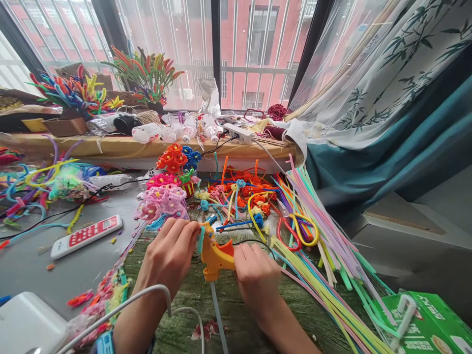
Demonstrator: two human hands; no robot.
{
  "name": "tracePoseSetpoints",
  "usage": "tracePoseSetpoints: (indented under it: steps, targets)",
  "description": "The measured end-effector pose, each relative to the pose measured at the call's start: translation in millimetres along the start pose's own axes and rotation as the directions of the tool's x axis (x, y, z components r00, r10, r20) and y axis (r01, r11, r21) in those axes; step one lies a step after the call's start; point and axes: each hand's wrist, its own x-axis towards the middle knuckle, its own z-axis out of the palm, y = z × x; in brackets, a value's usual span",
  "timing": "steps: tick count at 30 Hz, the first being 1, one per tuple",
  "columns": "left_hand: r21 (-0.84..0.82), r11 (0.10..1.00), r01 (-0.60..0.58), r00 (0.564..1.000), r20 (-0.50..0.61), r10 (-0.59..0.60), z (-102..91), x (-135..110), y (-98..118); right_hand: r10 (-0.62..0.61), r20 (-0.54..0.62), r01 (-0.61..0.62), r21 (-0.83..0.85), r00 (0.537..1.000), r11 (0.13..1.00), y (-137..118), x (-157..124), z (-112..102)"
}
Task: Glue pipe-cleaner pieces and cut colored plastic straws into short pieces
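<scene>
My right hand [256,270] is wrapped round the handle of a yellow hot glue gun [216,258] with an orange trigger. A pale glue stick [218,314] sticks out of its rear end, towards me. At the gun's nozzle end, my left hand [171,250] pinches a teal pipe cleaner [201,239]; most of it is hidden behind the fingers. Just beyond my left hand are bunches of pipe-cleaner flowers: pink ones [162,199], red-orange ones [171,158] and blue ones [191,157].
Scissors [289,233] and long loose pipe cleaners [324,290] lie to the right, near a green box [431,324]. Orange pipe-cleaner pieces [243,187] are heaped ahead. At left are a remote control [87,237] and a white charger [31,322] with its cable. A power strip [239,132] sits on the sill.
</scene>
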Motion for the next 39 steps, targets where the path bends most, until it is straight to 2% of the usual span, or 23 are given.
tracePoseSetpoints:
  steps: [3,6,9,11,12,14,17,20,22,25,28,30,33,39]
  targets:
    - [-0.028,0.999,0.026,0.999,-0.037,-0.027,-3.1,-0.4,-1.0,0.032,0.021,-0.033,0.018,0.999,0.999,0.3,-0.6,-0.2]
    - [-0.077,0.995,0.068,0.988,-0.131,-0.078,-5.4,-0.3,0.3,0.066,0.02,-0.066,0.015,0.998,0.998,2.7,-1.1,0.6]
    - [-0.189,0.969,0.159,0.965,-0.18,-0.193,-5.1,-0.9,2.8,0.144,0.048,-0.146,0.044,0.988,0.988,5.5,-3.1,3.7]
    - [-0.328,0.913,0.242,0.938,-0.162,-0.307,-4.3,-1.4,6.0,0.217,0.086,-0.227,0.12,0.972,0.967,7.0,-4.8,7.1]
    - [-0.423,0.857,0.295,0.915,-0.133,-0.381,-4.0,-1.4,8.2,0.265,0.116,-0.282,0.173,0.957,0.944,7.6,-5.3,8.7]
    - [-0.62,0.672,0.404,0.842,-0.036,-0.539,-4.4,-0.3,13.8,0.382,0.203,-0.428,0.294,0.902,0.854,8.5,-5.1,11.4]
    - [-0.763,0.33,0.556,0.681,0.19,-0.707,-6.8,2.9,21.9,0.516,0.38,-0.64,0.489,0.768,0.592,9.4,-0.9,11.7]
    - [-0.768,0.061,0.638,0.542,0.391,-0.744,-9.0,6.2,26.7,0.548,0.521,-0.73,0.624,0.654,0.279,9.3,6.0,8.1]
    - [-0.77,-0.085,0.632,0.493,0.485,-0.722,-9.2,8.0,29.1,0.534,0.571,-0.731,0.669,0.624,0.138,8.2,10.4,5.1]
    - [-0.764,-0.212,0.61,0.479,0.568,-0.669,-7.1,10.0,33.3,0.458,0.618,-0.704,0.71,0.639,0.025,5.4,14.5,1.3]
    - [-0.748,-0.245,0.617,0.488,0.608,-0.626,-2.9,10.7,37.1,0.35,0.654,-0.675,0.734,0.671,-0.077,3.2,15.6,-1.9]
    - [-0.741,-0.242,0.627,0.497,0.619,-0.608,0.2,10.6,38.7,0.286,0.675,-0.667,0.731,0.68,-0.14,3.4,15.7,-4.4]
    - [-0.734,-0.219,0.643,0.526,0.632,-0.569,3.7,10.2,39.8,0.217,0.7,-0.676,0.714,0.68,-0.183,5.1,16.6,-8.6]
    - [-0.737,-0.151,0.659,0.547,0.607,-0.577,4.6,9.2,41.7,0.21,0.707,-0.667,0.707,0.675,-0.235,3.5,17.8,-9.8]
